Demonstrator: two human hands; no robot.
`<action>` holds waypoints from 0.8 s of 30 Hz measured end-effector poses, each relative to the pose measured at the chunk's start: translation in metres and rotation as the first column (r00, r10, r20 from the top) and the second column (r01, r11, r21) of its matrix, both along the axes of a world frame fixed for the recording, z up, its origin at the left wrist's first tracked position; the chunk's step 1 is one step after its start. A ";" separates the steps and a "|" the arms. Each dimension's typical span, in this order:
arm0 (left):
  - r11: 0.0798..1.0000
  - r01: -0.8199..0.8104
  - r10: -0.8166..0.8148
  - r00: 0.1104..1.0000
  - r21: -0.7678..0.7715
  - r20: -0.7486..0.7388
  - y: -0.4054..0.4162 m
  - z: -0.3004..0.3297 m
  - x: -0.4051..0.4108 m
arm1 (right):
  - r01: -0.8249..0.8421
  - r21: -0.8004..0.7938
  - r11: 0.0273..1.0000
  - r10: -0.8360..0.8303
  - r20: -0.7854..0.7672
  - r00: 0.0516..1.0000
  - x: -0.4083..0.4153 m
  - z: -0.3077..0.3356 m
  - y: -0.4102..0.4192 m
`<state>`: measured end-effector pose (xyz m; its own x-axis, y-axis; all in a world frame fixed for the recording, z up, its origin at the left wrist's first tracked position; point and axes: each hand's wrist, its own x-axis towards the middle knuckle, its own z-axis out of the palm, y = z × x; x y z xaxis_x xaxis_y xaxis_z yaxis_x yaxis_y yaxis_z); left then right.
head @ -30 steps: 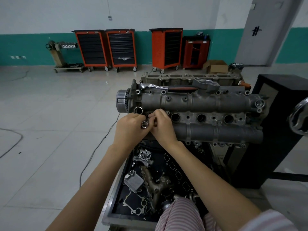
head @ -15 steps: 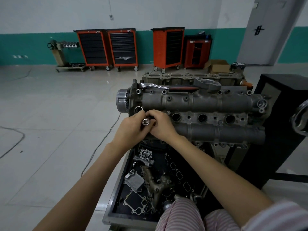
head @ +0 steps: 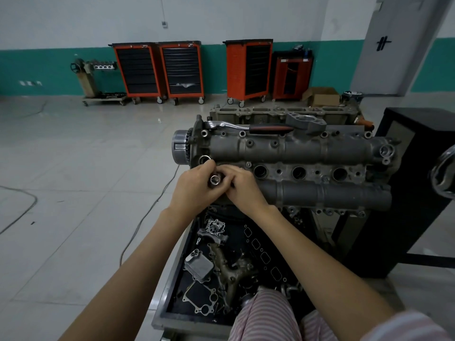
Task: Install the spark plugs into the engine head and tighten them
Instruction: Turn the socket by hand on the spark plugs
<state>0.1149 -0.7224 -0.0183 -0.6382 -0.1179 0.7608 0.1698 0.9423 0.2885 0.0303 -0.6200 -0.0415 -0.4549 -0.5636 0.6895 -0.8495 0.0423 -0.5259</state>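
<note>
A chrome socket (head: pixel 214 180) is sitting over the leftmost plug well of the engine head (head: pixel 295 153), both hands closing around it: the left hand (head: pixel 194 190) is gripping its side, the right hand (head: pixel 242 187) is pinching it from the other side. Whether a spark plug is inside, I cannot tell. Three wells (head: pixel 299 173) to the right are gaping empty, so most of the job is looking undone. The ratchet (head: pixel 246 127) is lying unused along the head's far edge. Loose parts are filling the tray (head: pixel 160 313) below.
</note>
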 end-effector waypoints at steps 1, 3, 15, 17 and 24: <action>1.000 -0.008 0.008 1.000 -0.005 -0.016 0.001 0.001 -0.001 | 0.011 -0.053 0.999 -0.009 0.039 0.999 0.001 0.000 -0.001; 1.000 -0.011 0.009 0.999 -0.025 -0.053 0.001 0.001 -0.001 | 0.049 -0.136 0.989 -0.038 0.082 0.996 0.003 0.000 -0.004; 0.999 0.027 -0.030 0.996 -0.026 -0.087 -0.001 -0.005 0.004 | 0.073 0.027 0.997 -0.071 -0.067 0.995 0.004 -0.002 -0.004; 1.000 0.021 -0.021 0.997 -0.002 -0.075 0.000 -0.005 0.005 | 0.070 0.026 0.997 -0.068 -0.082 0.994 0.003 -0.003 -0.002; 0.989 0.067 -0.053 0.993 0.131 -0.108 0.001 -0.006 0.004 | 0.095 -0.142 0.985 -0.078 0.119 0.990 0.005 -0.003 -0.008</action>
